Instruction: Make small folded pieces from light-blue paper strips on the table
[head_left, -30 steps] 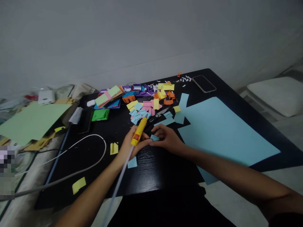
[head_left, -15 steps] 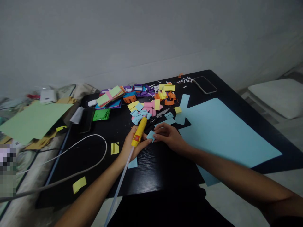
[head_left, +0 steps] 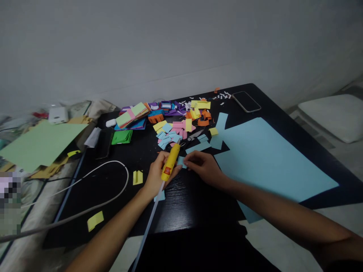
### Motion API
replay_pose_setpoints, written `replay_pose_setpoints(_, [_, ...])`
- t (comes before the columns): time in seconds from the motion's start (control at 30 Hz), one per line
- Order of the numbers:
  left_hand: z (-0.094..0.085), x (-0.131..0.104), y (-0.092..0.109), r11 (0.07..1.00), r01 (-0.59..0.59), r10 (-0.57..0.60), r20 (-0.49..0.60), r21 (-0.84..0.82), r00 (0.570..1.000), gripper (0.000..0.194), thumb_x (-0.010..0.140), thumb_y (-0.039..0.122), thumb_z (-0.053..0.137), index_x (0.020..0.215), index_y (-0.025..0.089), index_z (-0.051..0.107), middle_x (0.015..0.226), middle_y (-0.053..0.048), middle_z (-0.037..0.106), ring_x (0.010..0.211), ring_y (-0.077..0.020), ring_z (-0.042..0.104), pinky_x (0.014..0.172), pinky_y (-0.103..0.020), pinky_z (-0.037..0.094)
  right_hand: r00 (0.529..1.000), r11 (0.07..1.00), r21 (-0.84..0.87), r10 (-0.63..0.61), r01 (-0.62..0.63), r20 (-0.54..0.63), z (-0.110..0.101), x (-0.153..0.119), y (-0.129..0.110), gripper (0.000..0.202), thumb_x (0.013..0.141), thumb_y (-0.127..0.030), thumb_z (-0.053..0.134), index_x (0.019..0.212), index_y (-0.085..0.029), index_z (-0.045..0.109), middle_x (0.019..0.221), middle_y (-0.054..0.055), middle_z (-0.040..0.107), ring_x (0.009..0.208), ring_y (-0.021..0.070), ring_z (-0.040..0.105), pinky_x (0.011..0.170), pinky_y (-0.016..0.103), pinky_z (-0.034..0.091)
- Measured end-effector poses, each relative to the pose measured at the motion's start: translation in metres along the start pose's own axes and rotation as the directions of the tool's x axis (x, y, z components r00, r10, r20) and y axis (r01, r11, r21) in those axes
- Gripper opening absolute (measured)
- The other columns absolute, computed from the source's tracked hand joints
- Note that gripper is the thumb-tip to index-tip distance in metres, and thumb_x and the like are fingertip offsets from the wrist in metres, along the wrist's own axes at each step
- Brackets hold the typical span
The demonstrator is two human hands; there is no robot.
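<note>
A yellow glue gun rests in my left hand, its metal tip pointing up and away and a long clear glue stick trailing from its back end. Between my two hands is a small light blue paper piece, with the fingertips of my right hand pinched at its right edge. My left thumb lies close to its lower left side. Just beyond the gun tip lies a pile of small blue paper pieces, beside scissors.
A large light blue sheet covers the table's right side. Phones lie at the back right and left. Colored paper bundles sit at the back left. A white cable loops over the left side, near yellow folded pieces.
The glue gun has shifted slightly right and its tip now stands a little higher. The small blue piece has turned between my fingers.
</note>
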State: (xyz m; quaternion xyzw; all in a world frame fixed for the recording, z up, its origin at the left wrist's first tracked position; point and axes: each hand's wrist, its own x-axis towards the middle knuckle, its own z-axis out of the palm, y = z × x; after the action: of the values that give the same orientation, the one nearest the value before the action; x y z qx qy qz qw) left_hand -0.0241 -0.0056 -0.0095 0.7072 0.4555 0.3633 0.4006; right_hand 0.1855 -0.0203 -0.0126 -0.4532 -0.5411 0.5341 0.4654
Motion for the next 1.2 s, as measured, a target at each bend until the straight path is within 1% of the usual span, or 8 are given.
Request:
replay_pose_setpoints(0.17, [0.001, -0.002, 0.003, 1.000, 0.005, -0.005, 0.031, 0.028, 1.000, 0.034, 0.081, 0.029, 0.083, 0.099, 0.023, 0.054, 0.079, 0.005, 0.061, 0.064, -0.0117, 0.054, 0.062, -0.023, 0.044, 0.999, 0.999, -0.014, -0.034, 0.033, -0.032, 0.000, 0.000, 0.004, 0.009, 0.084, -0.030, 0.075, 0.088, -0.022, 0.076, 0.091, 0.003, 0.078, 0.087, 0.0198, 0.074, 0.087, 0.037, 0.059])
replay_pose_setpoints(0.3, [0.000, -0.002, 0.004, 0.999, -0.022, 0.022, 0.011, 0.037, 1.000, 0.034, 0.080, 0.029, 0.084, 0.098, 0.022, 0.055, 0.081, 0.004, 0.063, 0.065, -0.0123, 0.057, 0.062, -0.024, 0.045, 1.000, 0.999, 0.032, -0.002, 0.003, -0.026, -0.002, 0.002, 0.007, 0.013, 0.078, -0.030, 0.081, 0.085, -0.022, 0.075, 0.089, 0.003, 0.078, 0.085, 0.0205, 0.074, 0.087, 0.038, 0.060])
replay_pose_setpoints(0.5, [-0.002, -0.001, 0.003, 0.999, -0.035, 0.035, -0.025, 0.004, 0.999, 0.032, 0.083, 0.027, 0.082, 0.101, 0.022, 0.057, 0.089, 0.000, 0.069, 0.073, -0.0149, 0.064, 0.068, -0.026, 0.050, 0.999, 1.000, 0.001, -0.014, 0.014, -0.048, -0.003, 0.002, 0.005, 0.012, 0.079, -0.031, 0.081, 0.085, -0.022, 0.076, 0.091, 0.004, 0.078, 0.087, 0.0210, 0.074, 0.089, 0.040, 0.059])
replay_pose_setpoints(0.63, [-0.002, -0.002, 0.004, 0.999, -0.046, 0.046, -0.015, 0.009, 0.999, 0.032, 0.082, 0.031, 0.084, 0.099, 0.022, 0.058, 0.085, 0.001, 0.069, 0.066, -0.0135, 0.062, 0.063, -0.025, 0.049, 0.999, 0.998, 0.054, 0.036, -0.035, -0.024, -0.002, -0.001, 0.000, 0.025, 0.073, -0.038, 0.088, 0.087, -0.022, 0.075, 0.090, 0.004, 0.078, 0.086, 0.0208, 0.074, 0.086, 0.039, 0.059])
replay_pose_setpoints(0.73, [-0.003, -0.003, 0.007, 0.997, -0.072, 0.072, -0.008, 0.024, 0.997, 0.030, 0.083, 0.031, 0.083, 0.099, 0.022, 0.060, 0.087, 0.000, 0.072, 0.070, -0.0147, 0.066, 0.065, -0.025, 0.051, 0.996, 0.991, 0.109, 0.084, -0.081, -0.024, -0.002, -0.001, -0.004, 0.030, 0.067, -0.038, 0.092, 0.084, -0.021, 0.074, 0.089, 0.003, 0.078, 0.086, 0.0206, 0.075, 0.087, 0.038, 0.059])
replay_pose_setpoints(0.9, [-0.014, 0.003, 0.010, 0.990, -0.124, 0.125, 0.001, 0.065, 0.992, 0.020, 0.087, 0.034, 0.079, 0.098, 0.021, 0.069, 0.100, -0.005, 0.076, 0.089, -0.0205, 0.073, 0.078, -0.030, 0.056, 0.989, 0.980, 0.141, 0.146, -0.140, -0.038, -0.007, 0.004, -0.006, 0.029, 0.067, -0.036, 0.091, 0.085, -0.020, 0.077, 0.087, 0.002, 0.078, 0.084, 0.0201, 0.074, 0.088, 0.038, 0.058])
replay_pose_setpoints(1.0, [-0.027, 0.007, 0.012, 0.965, -0.201, 0.211, -0.043, 0.171, 0.976, 0.015, 0.088, 0.034, 0.077, 0.093, 0.021, 0.073, 0.098, -0.006, 0.074, 0.089, -0.0207, 0.071, 0.082, -0.032, 0.055, 0.982, 0.977, 0.148, 0.166, -0.151, -0.090, -0.013, 0.008, -0.005, 0.028, 0.066, -0.036, 0.091, 0.085, -0.020, 0.078, 0.084, 0.002, 0.077, 0.079, 0.0195, 0.073, 0.086, 0.038, 0.058])
replay_pose_setpoints(1.2, [-0.042, 0.010, 0.011, 0.907, -0.271, 0.244, 0.124, 0.321, 0.962, 0.017, 0.096, 0.037, 0.066, 0.089, 0.022, 0.067, 0.084, -0.003, 0.071, 0.079, -0.0194, 0.068, 0.074, -0.032, 0.053, 0.968, 0.982, 0.112, 0.169, -0.151, -0.184, -0.020, 0.012, -0.006, 0.028, 0.069, -0.037, 0.089, 0.090, -0.021, 0.078, 0.088, 0.004, 0.078, 0.084, 0.0213, 0.073, 0.089, 0.041, 0.058])
